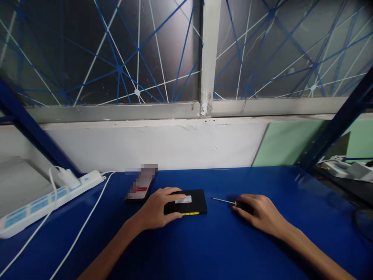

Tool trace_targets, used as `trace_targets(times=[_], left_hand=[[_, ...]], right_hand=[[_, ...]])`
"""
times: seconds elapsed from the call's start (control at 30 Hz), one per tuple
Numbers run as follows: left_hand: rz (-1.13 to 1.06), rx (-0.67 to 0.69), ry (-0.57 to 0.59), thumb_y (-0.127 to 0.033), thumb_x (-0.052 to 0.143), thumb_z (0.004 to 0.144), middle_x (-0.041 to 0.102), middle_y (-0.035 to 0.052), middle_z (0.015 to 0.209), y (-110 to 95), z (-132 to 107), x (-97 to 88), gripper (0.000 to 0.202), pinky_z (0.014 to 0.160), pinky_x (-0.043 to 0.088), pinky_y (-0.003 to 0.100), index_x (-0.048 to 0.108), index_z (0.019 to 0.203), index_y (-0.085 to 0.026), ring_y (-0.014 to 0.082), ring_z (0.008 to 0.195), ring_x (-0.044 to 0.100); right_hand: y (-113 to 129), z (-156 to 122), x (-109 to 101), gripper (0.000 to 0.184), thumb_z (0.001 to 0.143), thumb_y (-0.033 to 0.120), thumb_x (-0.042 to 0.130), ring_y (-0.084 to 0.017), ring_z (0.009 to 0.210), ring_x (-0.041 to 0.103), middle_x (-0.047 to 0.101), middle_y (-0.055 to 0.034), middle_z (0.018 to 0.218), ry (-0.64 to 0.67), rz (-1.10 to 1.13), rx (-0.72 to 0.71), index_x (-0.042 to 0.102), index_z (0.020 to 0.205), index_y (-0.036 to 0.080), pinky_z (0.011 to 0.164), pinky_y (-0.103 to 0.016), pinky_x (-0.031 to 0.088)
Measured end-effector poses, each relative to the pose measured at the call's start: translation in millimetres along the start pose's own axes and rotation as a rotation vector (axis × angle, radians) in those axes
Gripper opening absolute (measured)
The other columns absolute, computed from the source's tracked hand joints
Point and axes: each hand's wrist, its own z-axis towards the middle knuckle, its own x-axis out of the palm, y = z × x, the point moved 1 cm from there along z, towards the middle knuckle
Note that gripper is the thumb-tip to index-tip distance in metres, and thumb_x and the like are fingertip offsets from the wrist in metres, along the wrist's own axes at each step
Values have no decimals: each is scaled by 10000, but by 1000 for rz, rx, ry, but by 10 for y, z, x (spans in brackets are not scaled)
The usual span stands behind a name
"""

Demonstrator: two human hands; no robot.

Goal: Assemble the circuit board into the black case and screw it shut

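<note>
A flat black box (pixel 196 200) with a white label on top and a yellow strip of ports along its near side lies on the blue table. My left hand (pixel 160 208) grips its left end, thumb at the near side and fingers across the top. To the right, my right hand (pixel 259 212) is closed around the dark handle of a screwdriver (pixel 223 200). Its thin metal shaft points left toward the box, and the tip is a short gap away from the box's right end.
Behind my left hand lies a phone (pixel 142 184), partly blurred out. A white power strip (pixel 52 202) with a plugged-in charger and white cables runs along the left of the blue table (pixel 210 249). Blue metal posts (pixel 329 132) flank the table; a wall and windows stand behind.
</note>
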Motion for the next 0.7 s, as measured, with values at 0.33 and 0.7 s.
trace_targets(times=[0.33, 0.7], left_hand=[[170, 78, -188, -369, 514, 948, 509, 121, 1379, -225, 25, 330, 444, 981, 437, 504, 471, 1380, -272, 307, 1238, 492], [257, 44, -200, -324, 493, 935, 533, 144, 1337, -297, 12, 344, 446, 921, 455, 493, 464, 1370, -225, 326, 1178, 518]], right_hand=[[-115, 19, -56, 263, 943, 387, 470, -179, 633, 614, 669, -26, 750, -51, -43, 39, 622, 828, 206, 579, -274, 380], [-82, 17, -66, 271, 943, 378, 459, -185, 623, 624, 673, -39, 728, -59, -70, 25, 618, 810, 203, 565, -276, 380]])
